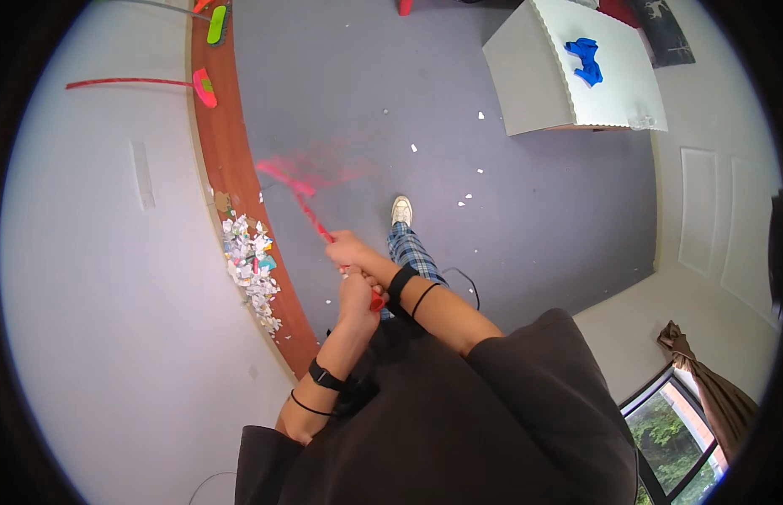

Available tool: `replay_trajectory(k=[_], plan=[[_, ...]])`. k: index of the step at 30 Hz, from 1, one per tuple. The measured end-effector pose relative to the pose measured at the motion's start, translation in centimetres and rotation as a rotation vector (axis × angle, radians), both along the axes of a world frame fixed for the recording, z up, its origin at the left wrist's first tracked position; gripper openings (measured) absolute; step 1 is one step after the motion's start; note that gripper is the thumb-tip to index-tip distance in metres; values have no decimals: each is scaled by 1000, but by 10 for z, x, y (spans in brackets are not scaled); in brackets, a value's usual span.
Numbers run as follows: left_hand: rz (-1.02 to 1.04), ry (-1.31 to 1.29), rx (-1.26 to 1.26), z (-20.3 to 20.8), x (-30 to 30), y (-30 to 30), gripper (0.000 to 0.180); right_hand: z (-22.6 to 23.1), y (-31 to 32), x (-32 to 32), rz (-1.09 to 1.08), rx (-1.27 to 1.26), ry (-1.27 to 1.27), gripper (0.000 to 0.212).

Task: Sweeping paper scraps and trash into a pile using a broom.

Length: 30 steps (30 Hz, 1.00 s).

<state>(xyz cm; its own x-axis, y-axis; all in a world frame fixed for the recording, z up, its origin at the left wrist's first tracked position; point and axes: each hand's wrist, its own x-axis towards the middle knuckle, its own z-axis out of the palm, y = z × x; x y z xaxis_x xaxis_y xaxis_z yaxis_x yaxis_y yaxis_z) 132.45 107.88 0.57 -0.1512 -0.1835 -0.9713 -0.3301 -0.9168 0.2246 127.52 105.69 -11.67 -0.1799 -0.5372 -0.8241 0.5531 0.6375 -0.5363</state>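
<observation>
A broom (314,219) with a red handle slants across the grey floor, held in both of my hands. My left hand (360,295) wraps the handle near its top end. Just farther along the handle, my right hand (349,250) is closed around it. The pink broom head (289,178) is smeared by motion, low over the floor left of my foot. White paper scraps (414,148) lie scattered on the floor, with more to the right. Along the left wall, a heap of torn paper scraps (252,269) with some coloured bits rests on the reddish-brown strip.
Against the left wall lean a broom with a pink head (204,87) and one with a green head (217,25). A white table (530,80) at the far right bears a blue cloth (585,63). A dark cable (469,279) curves beside my leg.
</observation>
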Motion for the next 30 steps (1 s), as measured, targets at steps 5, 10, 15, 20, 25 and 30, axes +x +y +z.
replay_trajectory(k=[5, 10, 15, 20, 25, 30], plan=[[-106, 97, 49, 11, -24, 18, 27, 12, 29, -35, -36, 29, 149, 26], [-180, 364, 337, -8, -54, 67, 29, 10, 113, -85, -140, 250, 647, 33], [-299, 452, 425, -35, -101, 123, 29, 35, 192, -163, -128, 437, 616, 39], [-187, 543, 634, -72, -186, 165, 30, -18, 236, -226, 4, 613, 774, 35], [-171, 438, 551, -109, -237, 214, 31, -39, 270, -279, 161, 544, 784, 27], [-255, 145, 477, -21, -219, 272, 33, 3, 333, -238, 150, 437, 592, 35]])
